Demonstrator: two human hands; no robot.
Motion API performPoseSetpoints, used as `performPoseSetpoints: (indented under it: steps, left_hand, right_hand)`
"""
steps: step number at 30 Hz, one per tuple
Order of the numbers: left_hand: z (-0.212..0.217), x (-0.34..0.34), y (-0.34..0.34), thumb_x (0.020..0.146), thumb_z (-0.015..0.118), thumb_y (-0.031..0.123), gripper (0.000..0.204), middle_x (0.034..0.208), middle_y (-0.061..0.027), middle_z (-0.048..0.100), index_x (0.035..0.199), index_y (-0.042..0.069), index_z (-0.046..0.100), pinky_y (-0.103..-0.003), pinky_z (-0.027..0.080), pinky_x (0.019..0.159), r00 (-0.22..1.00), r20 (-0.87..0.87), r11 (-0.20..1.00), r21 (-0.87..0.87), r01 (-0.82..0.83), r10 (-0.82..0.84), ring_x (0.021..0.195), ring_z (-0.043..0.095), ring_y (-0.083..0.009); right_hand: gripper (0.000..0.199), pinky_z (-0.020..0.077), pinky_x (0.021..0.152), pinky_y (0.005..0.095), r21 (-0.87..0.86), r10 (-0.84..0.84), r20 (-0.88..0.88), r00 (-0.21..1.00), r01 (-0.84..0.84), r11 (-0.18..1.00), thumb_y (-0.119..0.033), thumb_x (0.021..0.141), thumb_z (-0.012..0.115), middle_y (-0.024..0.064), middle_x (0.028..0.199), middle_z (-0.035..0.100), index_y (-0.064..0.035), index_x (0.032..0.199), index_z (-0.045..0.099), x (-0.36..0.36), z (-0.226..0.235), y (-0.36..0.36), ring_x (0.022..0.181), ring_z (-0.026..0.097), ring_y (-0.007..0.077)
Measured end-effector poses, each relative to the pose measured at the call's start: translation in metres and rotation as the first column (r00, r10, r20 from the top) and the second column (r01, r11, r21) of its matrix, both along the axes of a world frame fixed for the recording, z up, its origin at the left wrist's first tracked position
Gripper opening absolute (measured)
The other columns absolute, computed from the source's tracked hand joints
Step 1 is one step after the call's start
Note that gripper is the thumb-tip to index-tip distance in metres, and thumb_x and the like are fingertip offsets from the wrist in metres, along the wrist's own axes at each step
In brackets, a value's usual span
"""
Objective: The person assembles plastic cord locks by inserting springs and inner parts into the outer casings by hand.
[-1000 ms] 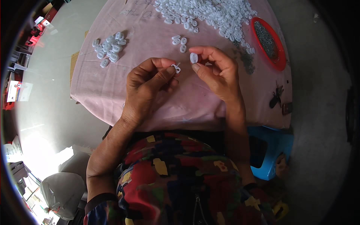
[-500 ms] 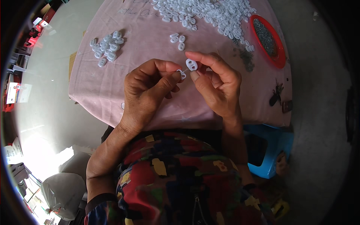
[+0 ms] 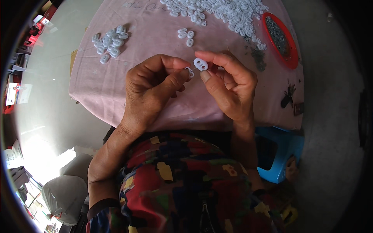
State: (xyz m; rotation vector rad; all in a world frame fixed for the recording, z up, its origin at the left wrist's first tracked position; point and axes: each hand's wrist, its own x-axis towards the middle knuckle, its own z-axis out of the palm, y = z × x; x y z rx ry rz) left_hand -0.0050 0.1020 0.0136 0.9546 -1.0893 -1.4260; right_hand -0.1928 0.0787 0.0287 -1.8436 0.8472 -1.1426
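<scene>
Pinched between thumb and forefinger of my left hand [image 3: 149, 87] is a small white plastic piece with holes [image 3: 190, 72], partly covered by the fingers. A thin metal spring [image 3: 194, 70] spans the short gap to a white oval two-hole cord lock piece [image 3: 201, 64]. That oval piece is gripped by the thumb and forefinger of my right hand [image 3: 231, 85], its two-holed face turned up. Both hands are above the near middle of the table, close together. Beyond them lies a small group of white oval pieces [image 3: 189, 35].
A pink cloth [image 3: 155, 35] covers the table. At the far side spreads a big heap of white pieces [image 3: 229, 15]; a smaller pile [image 3: 110, 42] lies left. A red tray [image 3: 294, 58] holds many small springs. Loose springs [image 3: 258, 57], keys [image 3: 288, 97] and a blue stool [image 3: 283, 155] are at right.
The oval piece in my right hand has tilted and shifted slightly right and up. My left hand keeps its pinch. The view has moved a little over the table.
</scene>
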Motion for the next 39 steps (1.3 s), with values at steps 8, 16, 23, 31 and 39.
performPoseSetpoints:
  steps: [8, 16, 23, 31, 39]
  left_hand:
    - [0.004, 0.000, 0.001, 0.087, 0.062, 0.001, 0.011, 0.082, -0.0030, 0.066, 0.097, -0.001, 0.064, -0.020, 0.046, 0.062, 0.999, -0.036, 0.999, 0.039, 0.003, -0.002, 0.068, 0.056, -0.0052]
    - [0.004, 0.000, 0.003, 0.088, 0.063, 0.005, 0.014, 0.085, -0.0050, 0.068, 0.101, -0.001, 0.064, -0.020, 0.048, 0.060, 0.998, -0.068, 0.999, 0.049, 0.007, -0.003, 0.071, 0.062, -0.0081]
    - [0.008, 0.001, 0.003, 0.090, 0.063, 0.007, 0.018, 0.090, -0.0078, 0.069, 0.105, -0.002, 0.062, -0.022, 0.051, 0.062, 0.991, -0.134, 0.992, 0.121, 0.026, -0.010, 0.075, 0.065, -0.0111]
    - [0.008, 0.003, 0.004, 0.090, 0.063, 0.007, 0.020, 0.090, -0.0079, 0.068, 0.107, -0.002, 0.060, -0.022, 0.051, 0.064, 0.983, -0.181, 0.992, 0.108, 0.059, -0.038, 0.077, 0.065, -0.0117]
    - [0.005, 0.006, 0.003, 0.089, 0.064, 0.010, 0.021, 0.090, -0.0070, 0.068, 0.108, -0.001, 0.060, -0.022, 0.049, 0.068, 0.976, -0.214, 0.992, 0.106, 0.074, -0.050, 0.080, 0.063, -0.0101]
  right_hand:
    - [0.031, 0.0443, 0.078, 0.0179, 0.018, 0.025, 0.010, 1.000, -0.025, 1.000, 0.010, 0.084, 0.057, 0.0054, 0.100, 0.058, 0.0048, 0.115, 0.061, 0.002, -0.003, 0.001, 0.092, 0.056, 0.0074]
    - [0.033, 0.0438, 0.081, 0.0197, -0.008, 0.023, 0.039, 0.999, -0.023, 1.000, 0.009, 0.085, 0.057, 0.0065, 0.102, 0.059, 0.0049, 0.118, 0.060, 0.004, -0.005, 0.003, 0.093, 0.056, 0.0083]
    - [0.032, 0.0443, 0.083, 0.0210, -0.025, 0.002, 0.022, 1.000, -0.001, 1.000, 0.008, 0.086, 0.057, 0.0078, 0.104, 0.060, 0.0050, 0.119, 0.059, 0.008, -0.006, 0.005, 0.094, 0.056, 0.0090]
    - [0.032, 0.0453, 0.084, 0.0217, 0.041, 0.037, 0.117, 0.992, -0.042, 0.998, 0.007, 0.087, 0.055, 0.0091, 0.106, 0.060, 0.0058, 0.119, 0.058, 0.012, -0.004, 0.008, 0.096, 0.057, 0.0104]
    - [0.038, 0.0482, 0.082, 0.0211, 0.119, 0.000, 0.063, 0.998, -0.007, 0.993, 0.009, 0.084, 0.060, 0.0080, 0.106, 0.058, 0.0064, 0.122, 0.055, 0.012, -0.010, 0.011, 0.097, 0.056, 0.0095]
